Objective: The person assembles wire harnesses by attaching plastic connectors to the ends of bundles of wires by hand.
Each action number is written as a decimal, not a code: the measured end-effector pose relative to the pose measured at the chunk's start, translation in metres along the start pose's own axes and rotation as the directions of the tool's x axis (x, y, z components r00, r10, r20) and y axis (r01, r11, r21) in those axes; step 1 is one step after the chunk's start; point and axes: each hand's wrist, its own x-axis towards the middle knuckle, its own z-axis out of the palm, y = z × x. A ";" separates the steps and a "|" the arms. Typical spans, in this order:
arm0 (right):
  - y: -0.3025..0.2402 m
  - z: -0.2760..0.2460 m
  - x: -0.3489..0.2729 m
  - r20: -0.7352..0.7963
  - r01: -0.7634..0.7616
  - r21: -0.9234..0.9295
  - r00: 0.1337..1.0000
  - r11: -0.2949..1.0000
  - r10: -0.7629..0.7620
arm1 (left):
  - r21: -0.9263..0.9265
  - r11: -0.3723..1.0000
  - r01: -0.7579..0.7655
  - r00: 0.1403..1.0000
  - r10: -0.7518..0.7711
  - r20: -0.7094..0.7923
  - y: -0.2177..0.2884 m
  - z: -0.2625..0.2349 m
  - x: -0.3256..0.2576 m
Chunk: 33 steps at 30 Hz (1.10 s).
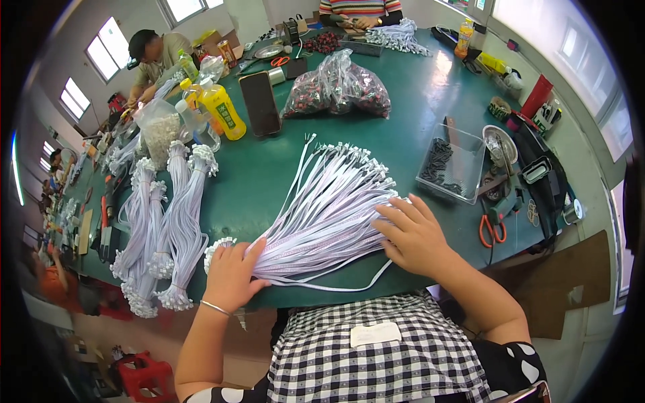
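Observation:
A bundle of flat white cables point(322, 221) with small connectors on the ends lies fanned out on the green table in front of me. My left hand point(232, 274) is closed over its gathered left end, where white connectors stick out past the fingers. Spread fingers of my right hand point(415, 235) rest on the fan's right edge, near the loose ends. One cable curves away along the near side of the fan. Left of it lie several tied bundles of similar white cables point(178, 208).
Behind the fan stand a phone point(261, 104), a yellow-labelled bottle point(223, 111) and a clear bag of small red-and-black parts point(339, 91). To the right are a clear tray point(449, 164) of dark pieces and orange-handled scissors point(492, 230). Other people sit at the table's far side and left.

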 end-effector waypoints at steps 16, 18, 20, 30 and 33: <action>0.015 -0.006 -0.010 0.537 -0.201 0.277 0.843 0.939 0.022 | -0.335 0.877 -0.343 0.939 0.315 -0.138 0.060 0.021 0.161; 0.028 0.002 0.004 0.344 -0.203 0.294 0.934 0.934 0.095 | -0.411 0.865 -0.288 0.956 0.234 -0.178 0.058 0.026 0.168; 0.039 0.012 0.020 0.044 -0.154 0.252 0.988 0.955 0.147 | -0.337 0.859 -0.385 0.923 0.357 -0.142 0.057 0.028 0.173; 0.036 0.012 0.016 0.498 -0.325 0.051 0.828 0.944 0.258 | -0.351 0.803 -0.482 0.876 0.447 -0.182 0.057 0.039 0.167; 0.043 0.009 0.025 0.455 -0.278 0.060 0.862 0.959 0.222 | -0.350 0.827 -0.441 0.897 0.406 -0.171 0.057 0.039 0.169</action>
